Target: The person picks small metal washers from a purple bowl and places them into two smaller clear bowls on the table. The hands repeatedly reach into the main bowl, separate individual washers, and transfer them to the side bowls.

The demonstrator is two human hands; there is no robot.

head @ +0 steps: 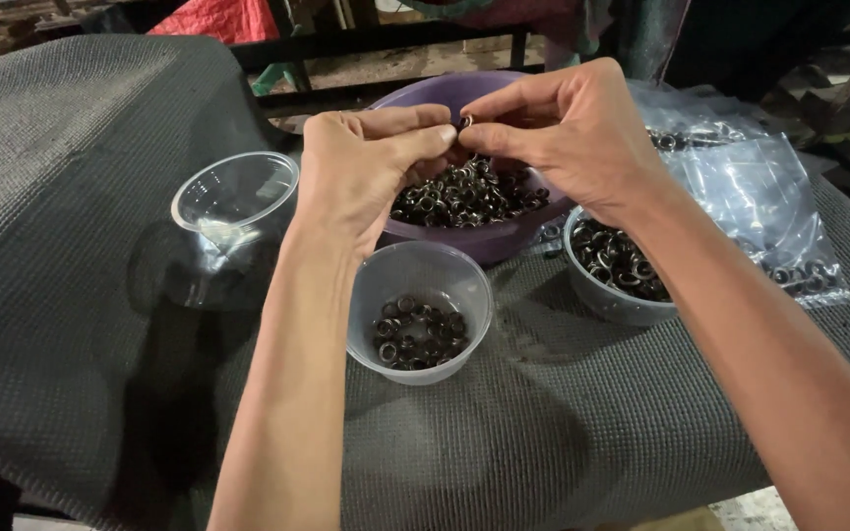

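Both my hands are raised over a purple bowl (504, 238) heaped with small dark metal eyelet rings (464, 194). My left hand (366, 167) is curled, its fingertips meeting those of my right hand (568, 128). Between the fingertips of both hands sits one small metal ring (465, 122). Below my left wrist stands a small clear plastic cup (419, 270) with a thin layer of rings at its bottom. Under my right wrist another small clear cup (610, 300) holds more rings.
An empty clear plastic cup (235, 187) stands at the left on the dark grey textured mat (71, 226). Clear plastic bags (759, 206) with more rings lie at the right. A dark frame and red cloth (218, 18) are behind.
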